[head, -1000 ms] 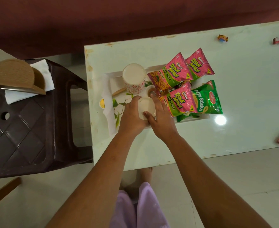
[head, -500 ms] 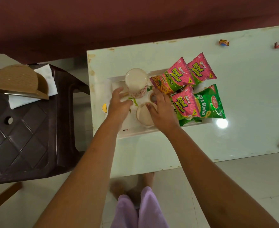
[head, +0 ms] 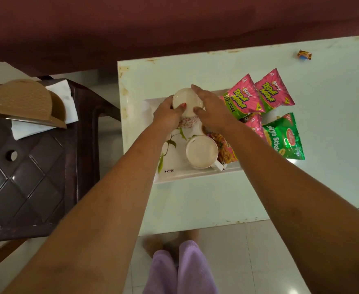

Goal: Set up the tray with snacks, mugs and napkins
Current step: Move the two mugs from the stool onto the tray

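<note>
A white tray (head: 180,176) with a leaf print lies near the table's left end. Both hands grip the far mug (head: 185,100), white with a floral band: my left hand (head: 167,114) on its left side, my right hand (head: 211,111) on its right. A second white mug (head: 202,151) stands free at the tray's near side. Pink snack packets (head: 241,96) and a green packet (head: 284,137) lie across the tray's right part. White napkins (head: 65,100) sit in a brown holder (head: 24,101) on the chair to the left.
The pale table (head: 322,81) carries small wrapped sweets (head: 304,55) at its far right. A dark brown plastic chair (head: 32,166) stands close against the table's left edge. A maroon cloth surface (head: 153,26) runs behind. My feet show on the tiled floor below.
Both hands left the near mug and moved to the far mug, closing on it. The near mug now stands alone on the tray.
</note>
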